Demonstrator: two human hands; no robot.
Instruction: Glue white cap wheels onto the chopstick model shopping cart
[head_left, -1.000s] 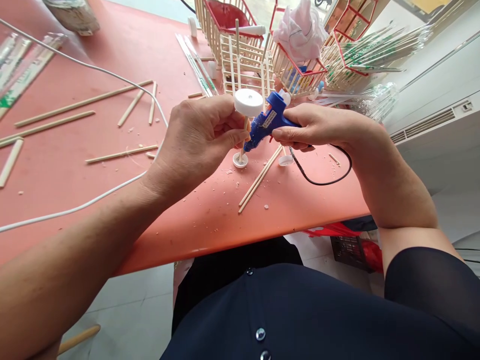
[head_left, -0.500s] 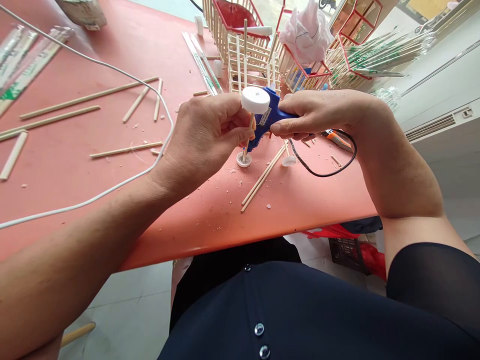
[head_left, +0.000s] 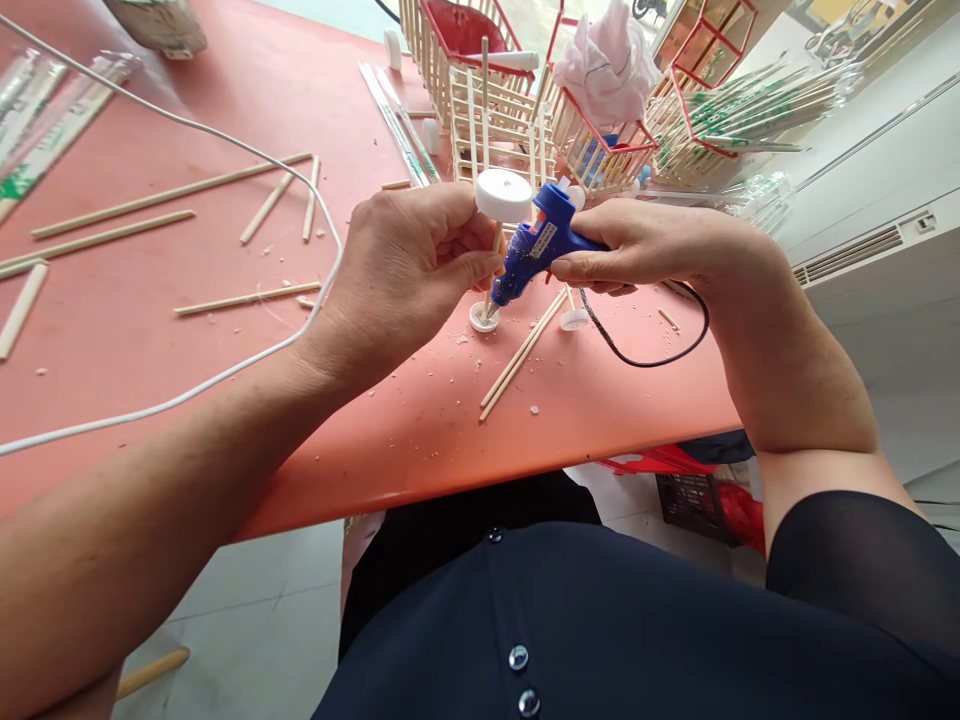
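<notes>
Between the fingertips of my left hand (head_left: 409, 275) is an upright wooden stick (head_left: 498, 238). A white plastic cap (head_left: 504, 194) tops it, and its foot stands in a second, upturned white cap (head_left: 484, 318) on the table. My right hand (head_left: 645, 245) is closed round the handle of a blue glue gun (head_left: 529, 250). The gun tilts down to the left, its nozzle at the lower cap beside the foot of the stick. Whether glue is coming out I cannot tell. Two loose thin sticks (head_left: 521, 355) lie just right of the lower cap.
Another stick with a white cap (head_left: 574, 319) stands at right, near the gun's black cord (head_left: 637, 362). Stick-built baskets with red rims (head_left: 487, 100) fill the back. A white cable (head_left: 330, 225) crosses the left side among cut sticks (head_left: 172, 195). Wrapped sticks (head_left: 757, 110) lie back right.
The glue gun in my right hand has swung so its nozzle points down at the lower cap. My left hand keeps its grip on the stick. The view has shifted slightly.
</notes>
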